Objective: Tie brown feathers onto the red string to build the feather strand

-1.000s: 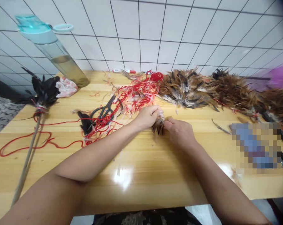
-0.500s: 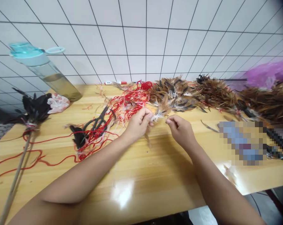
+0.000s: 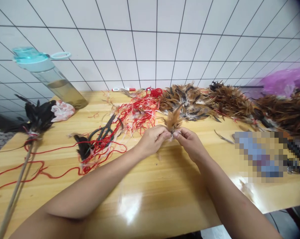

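We have both hands meeting over the middle of the wooden table (image 3: 145, 186). Our left hand (image 3: 153, 140) pinches the base of a small brown feather tuft (image 3: 173, 121), fingertips closed tight on it, and our right hand (image 3: 189, 143) pinches the same base from the other side, thumb and forefinger closed on the quills. The tuft stands upright above the knuckles, its tips fanning up toward the pile of brown feathers (image 3: 189, 99) lying along the far edge. Just left of our hands sits a tangle of red string (image 3: 137, 113), with dark scissors (image 3: 102, 131) lying partly in it. Farther left lies a black feather duster (image 3: 37, 116) on its stick, and a clear water bottle (image 3: 52, 79) with a teal lid leans near the tiled wall.
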A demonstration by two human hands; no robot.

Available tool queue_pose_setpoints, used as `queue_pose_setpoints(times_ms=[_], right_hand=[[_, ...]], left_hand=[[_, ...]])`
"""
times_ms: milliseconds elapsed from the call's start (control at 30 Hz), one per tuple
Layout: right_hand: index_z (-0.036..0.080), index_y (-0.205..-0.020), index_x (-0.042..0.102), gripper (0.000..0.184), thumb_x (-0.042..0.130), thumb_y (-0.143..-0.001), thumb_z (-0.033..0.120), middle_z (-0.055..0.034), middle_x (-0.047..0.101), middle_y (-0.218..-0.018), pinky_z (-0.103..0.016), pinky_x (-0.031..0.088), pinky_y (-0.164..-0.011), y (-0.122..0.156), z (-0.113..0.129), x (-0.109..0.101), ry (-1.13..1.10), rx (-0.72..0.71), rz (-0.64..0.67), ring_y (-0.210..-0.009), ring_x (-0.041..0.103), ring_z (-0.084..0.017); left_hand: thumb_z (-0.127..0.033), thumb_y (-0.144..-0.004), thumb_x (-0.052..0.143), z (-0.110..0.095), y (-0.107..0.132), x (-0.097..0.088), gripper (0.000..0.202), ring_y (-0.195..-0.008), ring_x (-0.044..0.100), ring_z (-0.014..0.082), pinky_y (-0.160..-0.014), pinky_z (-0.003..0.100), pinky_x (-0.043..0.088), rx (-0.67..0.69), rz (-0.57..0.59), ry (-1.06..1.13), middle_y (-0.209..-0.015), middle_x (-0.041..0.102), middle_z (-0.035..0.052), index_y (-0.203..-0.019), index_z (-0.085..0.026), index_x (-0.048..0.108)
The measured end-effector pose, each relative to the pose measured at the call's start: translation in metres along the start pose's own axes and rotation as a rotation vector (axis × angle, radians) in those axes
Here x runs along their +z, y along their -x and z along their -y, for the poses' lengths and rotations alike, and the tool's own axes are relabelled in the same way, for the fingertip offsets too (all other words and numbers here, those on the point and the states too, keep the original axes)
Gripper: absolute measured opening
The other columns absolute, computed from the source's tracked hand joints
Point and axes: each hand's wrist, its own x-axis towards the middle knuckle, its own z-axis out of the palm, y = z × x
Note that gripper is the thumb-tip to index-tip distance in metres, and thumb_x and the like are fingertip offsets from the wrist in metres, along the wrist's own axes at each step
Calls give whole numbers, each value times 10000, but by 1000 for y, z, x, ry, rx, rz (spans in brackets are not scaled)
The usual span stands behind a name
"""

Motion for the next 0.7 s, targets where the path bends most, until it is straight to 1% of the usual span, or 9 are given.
queue_pose_setpoints(times_ms=[100, 200, 267, 300, 400, 467, 567, 633, 700], right_hand=[[190, -761, 574, 242, 612, -777, 429, 4, 595, -700, -263, 435, -661, 0, -2, 2, 131, -68, 10, -675, 535, -133], [190, -785, 599, 192, 582, -807, 381, -19, 610, -724, -273, 430, -658, 2, -6, 6, 356, -177, -52, -687, 543, -151], [189, -815, 628, 167, 563, -822, 343, -34, 619, -751, -277, 423, -658, 3, -7, 8, 478, -241, -82, -693, 543, -156], [190, -838, 641, 164, 556, -824, 330, -35, 620, -756, -276, 419, -649, 3, -8, 9, 506, -254, -83, -682, 538, -155], [191, -921, 663, 212, 569, -808, 344, -1, 562, -665, -263, 393, -581, 3, -7, 10, 459, -199, -61, -588, 484, -134], [183, -954, 663, 270, 593, -789, 385, 32, 486, -599, -252, 367, -540, 2, -6, 9, 371, -133, -40, -537, 430, -116], [175, -940, 657, 314, 624, -763, 432, 52, 440, -585, -237, 342, -520, 1, -6, 9, 254, -65, 3, -524, 394, -98], [177, -883, 651, 292, 630, -756, 439, 47, 460, -599, -235, 354, -542, 1, -9, 9, 212, -54, 31, -549, 414, -98], [180, -828, 644, 258, 618, -761, 428, 32, 514, -631, -243, 387, -593, 0, -12, 11, 193, -57, 46, -599, 460, -110]], left_hand=[[-342, -896, 489, -3, -1, 0, 251, -709, 574, 129, -668, 244, 432, -134, -24, 41, -780, 643, 35, -775, -156, 607], [-360, -850, 553, -6, -1, 1, 228, -778, 607, 149, -708, 257, 464, -242, -25, 140, -869, 681, 50, -872, -154, 648], [-386, -828, 580, -5, -1, 3, 261, -782, 611, 154, -711, 263, 474, -308, -29, 226, -868, 688, 47, -928, -158, 657], [-403, -814, 595, -3, -1, 3, 280, -777, 610, 154, -714, 266, 476, -339, -46, 272, -858, 687, 44, -935, -157, 656], [-453, -756, 651, 4, -2, 2, 330, -744, 594, 139, -717, 265, 474, -427, -133, 451, -808, 668, 34, -874, -145, 635], [-471, -719, 683, 7, -4, 1, 355, -706, 579, 124, -697, 256, 464, -477, -147, 583, -759, 648, 22, -821, -138, 614], [-467, -674, 726, 6, -5, -1, 380, -686, 570, 119, -683, 254, 451, -525, -110, 667, -732, 640, 18, -802, -128, 610], [-441, -670, 734, 3, -5, -1, 375, -721, 584, 130, -714, 265, 458, -526, -65, 660, -774, 657, 31, -832, -122, 623], [-414, -684, 724, 1, -4, 0, 360, -771, 597, 144, -751, 279, 466, -494, -28, 620, -825, 668, 42, -874, -122, 631]])
